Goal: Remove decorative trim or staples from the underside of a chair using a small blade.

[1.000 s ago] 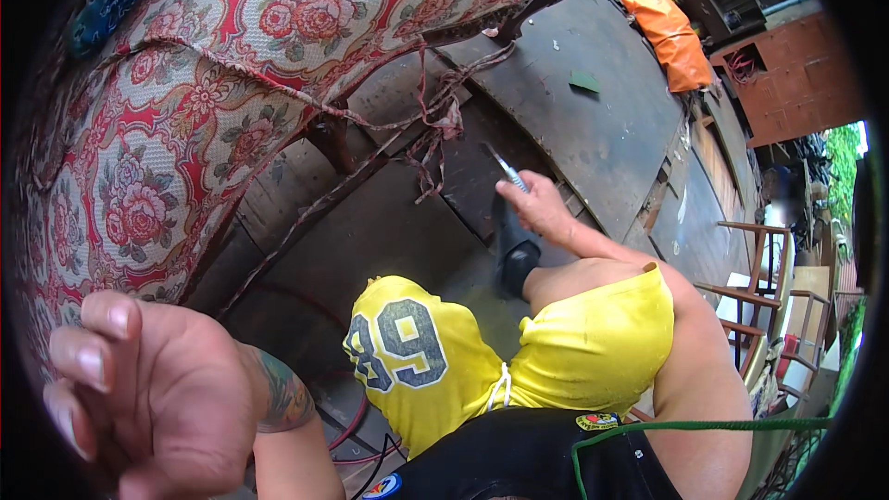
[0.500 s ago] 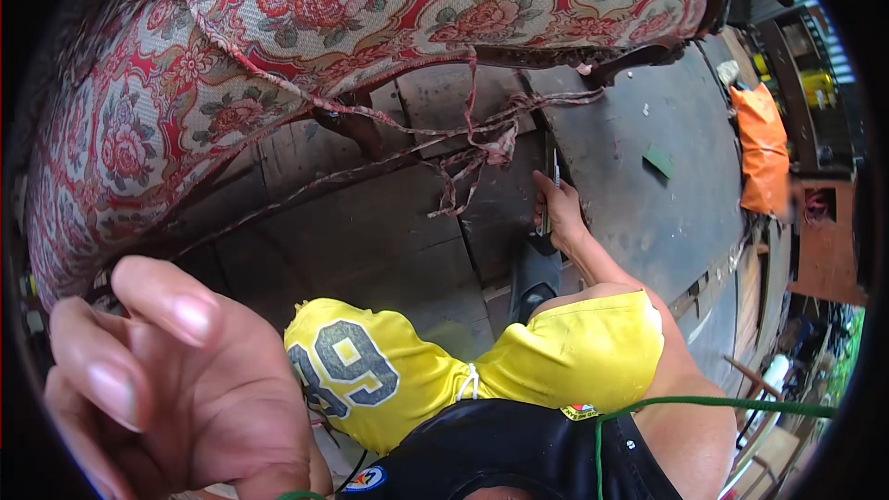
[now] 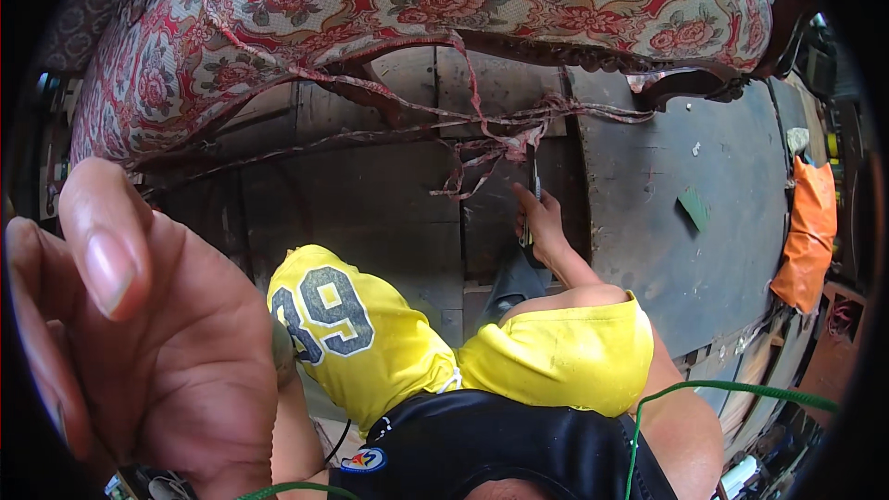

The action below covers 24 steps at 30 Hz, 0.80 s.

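My left hand (image 3: pixel 176 343) is raised close at the lower left, palm showing, its fingers loosely curled and apart with nothing in them. Lower down and farther off, my right hand (image 3: pixel 544 227) is closed around a slim knife-like tool (image 3: pixel 532 171) whose narrow dark end points away from me. Just beyond that tip hangs a tangle of frayed reddish fabric strips (image 3: pixel 515 146), tied below a flower-patterned upholstered seat (image 3: pixel 435 0). I cannot tell whether the tip touches the strips.
A carved dark wooden leg (image 3: pixel 690 88) carries the seat's right end. Dark boards (image 3: pixel 370 213) make up the floor. To the right lie a green scrap (image 3: pixel 693 209) and an orange bag (image 3: pixel 806 236). A green cord (image 3: pixel 741 387) crosses in front of me.
My view has shifted, so the seat and floor things sit farther right. The tool's tip is now nearer the knotted strips. My left hand has risen slightly in the view.
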Each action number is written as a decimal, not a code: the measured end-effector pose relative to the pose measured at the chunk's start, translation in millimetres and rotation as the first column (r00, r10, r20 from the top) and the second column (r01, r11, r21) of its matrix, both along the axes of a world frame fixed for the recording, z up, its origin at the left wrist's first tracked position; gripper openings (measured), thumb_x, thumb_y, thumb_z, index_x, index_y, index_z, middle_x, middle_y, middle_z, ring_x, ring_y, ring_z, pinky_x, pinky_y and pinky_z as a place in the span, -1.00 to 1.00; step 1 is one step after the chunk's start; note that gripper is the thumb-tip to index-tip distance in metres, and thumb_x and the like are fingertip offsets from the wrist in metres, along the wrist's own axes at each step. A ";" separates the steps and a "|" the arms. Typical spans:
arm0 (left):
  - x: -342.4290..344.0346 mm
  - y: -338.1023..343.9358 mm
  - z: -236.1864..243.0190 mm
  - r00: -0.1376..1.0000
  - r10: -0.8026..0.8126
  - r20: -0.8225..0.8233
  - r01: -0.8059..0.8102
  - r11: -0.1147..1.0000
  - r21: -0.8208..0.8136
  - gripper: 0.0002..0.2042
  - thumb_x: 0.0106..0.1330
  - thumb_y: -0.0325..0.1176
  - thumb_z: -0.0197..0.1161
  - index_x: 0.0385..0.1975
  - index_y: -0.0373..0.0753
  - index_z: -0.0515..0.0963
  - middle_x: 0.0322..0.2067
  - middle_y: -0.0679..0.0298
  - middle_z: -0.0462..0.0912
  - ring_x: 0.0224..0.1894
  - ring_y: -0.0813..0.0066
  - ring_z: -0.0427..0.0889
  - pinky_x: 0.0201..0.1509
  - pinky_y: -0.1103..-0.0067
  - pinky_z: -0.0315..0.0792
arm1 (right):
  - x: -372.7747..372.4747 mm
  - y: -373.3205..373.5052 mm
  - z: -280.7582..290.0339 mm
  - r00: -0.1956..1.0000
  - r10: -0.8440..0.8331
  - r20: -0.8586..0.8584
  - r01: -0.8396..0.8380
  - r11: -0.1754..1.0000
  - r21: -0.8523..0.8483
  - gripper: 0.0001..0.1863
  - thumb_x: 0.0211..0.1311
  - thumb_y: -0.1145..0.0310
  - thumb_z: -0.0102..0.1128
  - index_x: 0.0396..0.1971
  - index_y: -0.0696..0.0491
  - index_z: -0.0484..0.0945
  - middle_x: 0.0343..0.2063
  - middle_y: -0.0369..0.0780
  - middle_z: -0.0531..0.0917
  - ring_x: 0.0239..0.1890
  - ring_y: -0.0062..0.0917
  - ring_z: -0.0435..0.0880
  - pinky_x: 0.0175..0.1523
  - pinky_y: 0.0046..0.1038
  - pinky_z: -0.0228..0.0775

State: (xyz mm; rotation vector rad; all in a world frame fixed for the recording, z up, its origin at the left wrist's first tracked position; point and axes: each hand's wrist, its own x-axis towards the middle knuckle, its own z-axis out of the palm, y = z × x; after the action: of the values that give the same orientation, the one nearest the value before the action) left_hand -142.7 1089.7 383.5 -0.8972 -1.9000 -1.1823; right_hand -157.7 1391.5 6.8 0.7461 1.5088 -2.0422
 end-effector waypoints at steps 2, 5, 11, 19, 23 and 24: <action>-2.5 13.1 -4.7 1.000 0.012 -0.008 -0.011 0.999 0.030 0.00 -0.14 0.66 0.33 0.29 0.11 0.59 0.27 0.57 0.60 0.23 0.47 0.46 0.15 0.34 0.15 | 4.2 12.5 -6.1 1.000 -0.013 -0.001 0.013 0.999 0.052 -0.68 0.39 0.13 0.38 -0.39 -0.01 0.46 -0.66 -0.42 0.40 -0.72 -0.70 0.38 -0.64 -0.55 0.26; -2.2 27.9 5.1 0.997 0.054 -0.051 -0.048 0.994 0.101 -0.03 -0.15 0.65 0.35 0.25 0.12 0.62 0.24 0.59 0.61 0.22 0.48 0.46 0.15 0.35 0.15 | 8.0 17.8 -10.4 0.999 0.004 0.035 -0.006 0.999 0.054 -0.69 0.39 0.14 0.38 -0.37 0.00 0.48 -0.67 -0.41 0.40 -0.72 -0.71 0.38 -0.64 -0.55 0.25; -4.3 44.8 4.9 0.977 0.152 -0.148 -0.106 0.954 0.281 -0.08 -0.17 0.63 0.39 0.16 0.14 0.68 0.18 0.62 0.64 0.20 0.49 0.44 0.15 0.37 0.15 | 11.3 31.5 -15.3 0.996 0.072 0.043 -0.076 0.993 0.095 -0.71 0.40 0.17 0.38 -0.36 0.00 0.49 -0.65 -0.39 0.43 -0.70 -0.69 0.41 -0.62 -0.55 0.26; -56.8 2.1 -53.2 0.847 -0.058 0.529 -0.041 0.984 0.174 -0.39 0.61 0.22 -0.06 0.12 -0.30 0.52 -0.01 0.12 0.66 0.01 0.19 0.61 0.20 0.21 0.52 | 33.8 43.9 -12.8 0.984 0.169 0.061 -0.179 0.956 0.233 -0.62 0.32 0.05 0.46 -0.29 0.08 0.57 -0.67 -0.39 0.47 -0.69 -0.70 0.40 -0.59 -0.52 0.17; -76.0 -11.5 -116.3 0.013 0.200 0.980 -0.543 0.824 -0.161 -0.49 0.54 0.02 0.21 0.19 -0.33 0.49 0.06 0.06 0.62 0.13 0.30 0.60 0.24 0.30 0.51 | 31.8 46.3 -1.9 0.964 0.263 0.048 -0.263 0.897 0.356 -0.55 0.28 -0.01 0.45 -0.37 0.13 0.59 -0.62 -0.31 0.49 -0.55 -0.63 0.37 -0.40 -0.38 0.25; -76.0 -17.3 -134.5 -0.116 0.135 0.984 -0.477 0.861 -0.174 -0.43 0.50 0.04 0.26 0.26 -0.32 0.45 0.13 0.06 0.58 0.19 0.29 0.56 0.27 0.29 0.49 | 33.8 46.7 -7.5 0.969 0.235 0.078 -0.248 0.920 0.303 -0.56 0.28 0.01 0.46 -0.37 0.12 0.59 -0.64 -0.31 0.47 -0.58 -0.64 0.36 -0.44 -0.40 0.23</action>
State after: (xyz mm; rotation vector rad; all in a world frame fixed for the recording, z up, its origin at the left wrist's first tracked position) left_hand -218.7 1072.4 249.0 1.0814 -2.6284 -1.9044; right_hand -123.8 1438.2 -0.7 0.6715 1.8258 -1.6201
